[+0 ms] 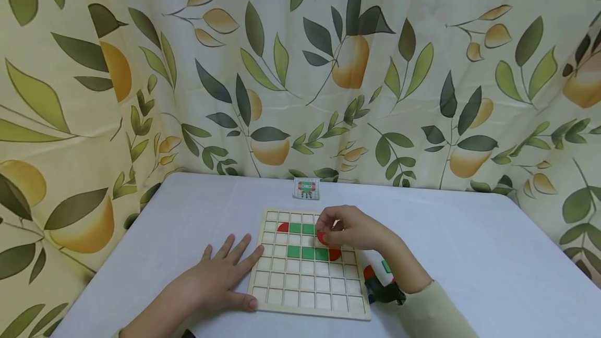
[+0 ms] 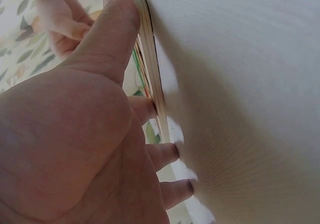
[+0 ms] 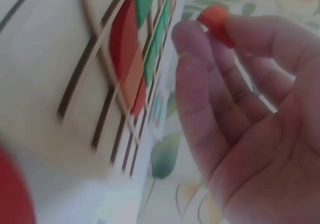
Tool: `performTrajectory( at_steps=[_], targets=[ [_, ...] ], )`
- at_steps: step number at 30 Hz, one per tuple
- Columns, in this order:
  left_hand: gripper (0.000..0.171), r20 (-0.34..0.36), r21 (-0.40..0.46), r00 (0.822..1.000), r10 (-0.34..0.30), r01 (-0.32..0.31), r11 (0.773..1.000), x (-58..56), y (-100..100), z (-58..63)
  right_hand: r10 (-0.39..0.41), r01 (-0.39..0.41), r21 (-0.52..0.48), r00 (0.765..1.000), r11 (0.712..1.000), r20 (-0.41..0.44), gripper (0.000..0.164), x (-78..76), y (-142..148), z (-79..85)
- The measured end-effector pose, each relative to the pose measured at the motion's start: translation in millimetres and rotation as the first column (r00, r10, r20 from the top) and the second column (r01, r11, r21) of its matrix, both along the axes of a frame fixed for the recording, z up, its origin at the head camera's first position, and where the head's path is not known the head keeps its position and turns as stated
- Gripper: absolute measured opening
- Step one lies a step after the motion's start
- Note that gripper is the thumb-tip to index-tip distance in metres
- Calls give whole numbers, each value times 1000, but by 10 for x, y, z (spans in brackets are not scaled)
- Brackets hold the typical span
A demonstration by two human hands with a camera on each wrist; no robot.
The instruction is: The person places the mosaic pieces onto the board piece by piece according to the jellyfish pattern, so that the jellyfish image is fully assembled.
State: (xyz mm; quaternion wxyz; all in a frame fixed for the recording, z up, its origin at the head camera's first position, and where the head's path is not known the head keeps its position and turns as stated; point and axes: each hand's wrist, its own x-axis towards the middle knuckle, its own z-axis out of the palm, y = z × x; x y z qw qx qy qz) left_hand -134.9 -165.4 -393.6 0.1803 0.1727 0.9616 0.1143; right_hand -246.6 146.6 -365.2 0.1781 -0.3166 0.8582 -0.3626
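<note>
A pale wooden grid board (image 1: 291, 296) lies on the white table. My left hand (image 1: 218, 278) rests beside it with fingers spread, thumb and forefinger at its left edge. Over the board's right part, my right hand (image 1: 354, 228) pinches a small red tile (image 3: 217, 25) between thumb and fingertips. In the upper coloured row, a red rounded tile (image 1: 283, 227) sits left of green square tiles (image 1: 295, 228); the right hand hides that row's right end. Lower down, several green squares (image 1: 307, 253) form another row, ending at a red rounded tile (image 1: 335, 254) on the right.
Behind the board lies a small card (image 1: 306, 189) printed with a green and red figure. Loose coloured tiles (image 1: 369, 272) lie right of the board, partly behind the right wrist's dark strap (image 1: 389, 293). A leaf-and-fruit patterned curtain (image 1: 300, 67) hangs at the table's back edge.
</note>
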Motion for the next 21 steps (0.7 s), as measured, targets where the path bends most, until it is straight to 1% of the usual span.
performTrajectory(
  at_steps=[3, 8, 11, 15, 18, 21],
  targets=[
    [104, -5, 8, 1000, 0, 0, 1000, 4, -3, 8, 29, -29, -17, 1000, 999, 3, 13, -13, -138, 9],
    [103, -2, 31, 1000, -9, 9, 999, 13, -3, 23, 80, -79, -37, 996, 996, 37, 13, -11, -376, 33],
    [103, 1, 32, 1000, -10, 10, 999, 14, -2, 23, 90, -89, -30, 994, 996, 58, 12, -4, -489, 35],
    [103, -13, 27, 1000, -15, 15, 1000, 15, -8, 6, 100, -101, 14, 994, 995, 41, 13, 3, -618, 21],
    [103, -22, 18, 1000, -22, 22, 1000, 13, -15, -5, 115, -115, 46, 993, 992, 13, 14, 1, -705, -3],
    [103, -19, 16, 1000, -23, 23, 1000, 13, -17, -10, 127, -126, 78, 992, 989, -7, 12, -2, -784, -33]
  ],
)
